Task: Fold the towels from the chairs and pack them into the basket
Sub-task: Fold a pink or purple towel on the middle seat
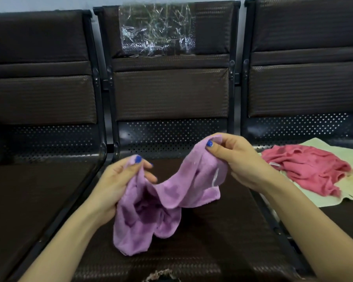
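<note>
Purple towel: held in the air over the middle chair seat, bunched and sagging between the two hands, its lower folds hanging toward the seat
How it should handle: judged soft, light and limp — it droops wherever it is not held, so it will not keep an edge straight by itself; it looks fuzzy enough not to slip from a pinch
Where to take hold: best at two neighbouring corners along one hem, so the cloth hangs flat; a white tag shows near the right side and may mark a hem
Left hand: thumb and fingers curled, pinching a gathered bit of the towel's edge at its upper left
Right hand: thumb pressed against the fingers, pinching a corner of the same towel, held higher than the left
Pink towel: crumpled on the right chair seat, lying on top of a cream towel — both unfolded
Basket: not clearly in view; a pale frilled edge shows at the bottom of the picture, but I cannot tell what it is
Stage: judged early, the purple towel being opened out for its first fold
</note>
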### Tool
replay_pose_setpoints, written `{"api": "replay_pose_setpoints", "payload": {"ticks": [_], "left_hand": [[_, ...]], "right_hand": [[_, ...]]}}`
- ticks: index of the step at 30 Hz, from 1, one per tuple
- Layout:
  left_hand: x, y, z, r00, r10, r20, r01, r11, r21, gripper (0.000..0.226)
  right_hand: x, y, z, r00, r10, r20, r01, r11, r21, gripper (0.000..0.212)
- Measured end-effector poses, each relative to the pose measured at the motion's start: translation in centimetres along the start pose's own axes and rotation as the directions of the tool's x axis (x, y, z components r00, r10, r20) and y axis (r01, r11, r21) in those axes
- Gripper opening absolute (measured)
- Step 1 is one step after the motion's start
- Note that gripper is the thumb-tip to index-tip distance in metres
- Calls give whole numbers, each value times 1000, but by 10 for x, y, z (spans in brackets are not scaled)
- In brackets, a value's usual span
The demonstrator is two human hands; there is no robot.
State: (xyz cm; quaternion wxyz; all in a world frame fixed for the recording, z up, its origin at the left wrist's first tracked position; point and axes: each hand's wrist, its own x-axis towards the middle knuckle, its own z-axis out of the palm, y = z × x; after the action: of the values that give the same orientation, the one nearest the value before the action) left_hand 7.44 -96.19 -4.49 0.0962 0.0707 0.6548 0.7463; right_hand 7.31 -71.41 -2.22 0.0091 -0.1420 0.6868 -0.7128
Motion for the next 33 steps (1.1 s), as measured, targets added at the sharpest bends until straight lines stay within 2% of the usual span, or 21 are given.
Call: {"api": "replay_pose_setpoints", "payload": {"ticks": [2,5,7,9,12,16,21,24,26,28,31,33], "left_hand": [[-1,-1,6,984,10,178,-23,997,73,51],[-3,-3,17,925,0,379,-57,989,140,43],[-6,-2,25,876,-47,480,-24,990,139,39],[-7,-1,30,843,-75,533,-9,988,153,35],[-5,-4,31,866,-77,495,36,995,94,35],[-3,-8,30,891,-114,438,119,993,16,41],[-6,-11,38,817,-221,533,278,960,-28,34],[-5,-14,40,784,-242,572,267,963,42,33],[-4,-15,41,779,-248,576,235,967,98,32],[-3,-16,42,782,-247,573,213,969,127,31],[0,-15,41,769,-232,595,200,972,120,30],[2,-15,37,736,-222,639,237,969,64,27]], "right_hand": [[-4,-2,3,985,120,128,-125,992,33,16],[-12,-8,10,902,249,354,-217,968,-128,17],[-15,-11,15,817,335,469,-239,938,-252,23],[-18,-13,18,753,378,539,-197,911,-363,23],[-19,-12,17,763,377,524,-160,897,-413,18],[-20,-12,16,760,373,532,-198,913,-358,19],[-18,-8,18,759,359,544,-163,913,-374,15],[-19,-6,13,748,373,549,-152,902,-405,12],[-19,-6,11,736,397,548,-169,892,-419,21],[-19,-5,7,737,416,533,-179,881,-439,20],[-19,-5,3,746,410,525,-215,894,-392,19],[-18,-4,0,764,407,500,-247,901,-356,23]]}}
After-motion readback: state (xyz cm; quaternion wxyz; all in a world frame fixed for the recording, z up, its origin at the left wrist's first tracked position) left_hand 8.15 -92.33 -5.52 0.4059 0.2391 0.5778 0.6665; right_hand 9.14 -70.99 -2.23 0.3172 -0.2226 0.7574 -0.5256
